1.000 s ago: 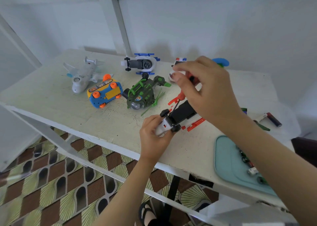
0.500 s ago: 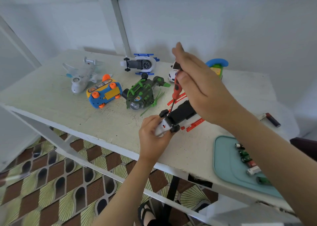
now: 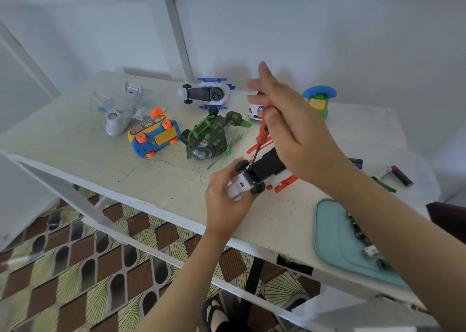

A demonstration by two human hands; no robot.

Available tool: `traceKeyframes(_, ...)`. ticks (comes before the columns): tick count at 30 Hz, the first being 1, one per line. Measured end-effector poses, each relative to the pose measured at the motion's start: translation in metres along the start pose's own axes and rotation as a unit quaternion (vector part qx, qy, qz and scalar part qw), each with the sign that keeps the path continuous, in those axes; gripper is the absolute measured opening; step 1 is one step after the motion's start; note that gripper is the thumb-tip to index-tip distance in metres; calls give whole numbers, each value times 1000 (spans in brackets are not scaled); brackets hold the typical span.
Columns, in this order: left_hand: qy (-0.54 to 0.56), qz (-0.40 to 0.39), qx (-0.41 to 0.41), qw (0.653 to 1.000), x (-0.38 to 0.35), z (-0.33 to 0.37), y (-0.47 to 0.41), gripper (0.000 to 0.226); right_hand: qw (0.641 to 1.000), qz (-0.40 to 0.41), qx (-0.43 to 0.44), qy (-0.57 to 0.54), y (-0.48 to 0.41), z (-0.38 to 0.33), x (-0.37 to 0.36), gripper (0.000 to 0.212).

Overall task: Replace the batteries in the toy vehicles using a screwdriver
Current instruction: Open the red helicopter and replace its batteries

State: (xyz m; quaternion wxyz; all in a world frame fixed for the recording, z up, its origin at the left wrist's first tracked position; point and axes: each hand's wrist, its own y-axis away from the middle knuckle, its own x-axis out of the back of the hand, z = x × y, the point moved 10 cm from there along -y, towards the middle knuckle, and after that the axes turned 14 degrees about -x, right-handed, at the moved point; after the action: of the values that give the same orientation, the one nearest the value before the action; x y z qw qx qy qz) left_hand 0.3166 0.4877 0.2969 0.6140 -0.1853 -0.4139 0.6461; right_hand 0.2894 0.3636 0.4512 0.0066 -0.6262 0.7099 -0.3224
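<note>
Left grip (image 3: 225,202) curls round the white toy (image 3: 266,167), right grip (image 3: 297,135) pinches the screwdriver (image 3: 262,133) whose tip meets its underside

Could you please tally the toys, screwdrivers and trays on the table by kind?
Toys: 7 (white plane, blue-yellow car, white-blue craft, green helicopter, white car, blue-green toy, red-white toy gripped by the left hand)
Screwdrivers: 1 (red screwdriver, pinched by the right hand)
Trays: 1 (teal tray)
Total: 9
</note>
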Motion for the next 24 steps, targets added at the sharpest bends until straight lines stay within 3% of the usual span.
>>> traceKeyframes(3,4,-8,-4,1000,-1,2,0,68,999,12,7,-30,1,-4,5,47)
traceKeyframes(8,-6,-19,-39,999,-2,9,0,64,994,78,44,62,4,-9,8,38)
traceKeyframes(12,4,-14,-38,999,-2,9,0,61,999,-37,-6,-35,2,-5,-7,44)
traceKeyframes(14,2,-11,-42,999,-2,9,0,60,996,-52,-14,-70,4,-7,-6,41)
traceKeyframes(17,4,-10,-42,999,-2,8,0,59,998,30,-16,-60,6,-7,7,32)
traceKeyframes(19,5,-14,-39,999,-3,6,1,59,992,120,9,29,8,-10,19,23)
traceKeyframes(21,6,-14,-35,999,-3,6,1,58,977,171,33,121,9,-13,24,29)
traceKeyframes(24,-1,-16,-41,999,-3,7,1,57,989,103,35,102,4,-7,20,36)
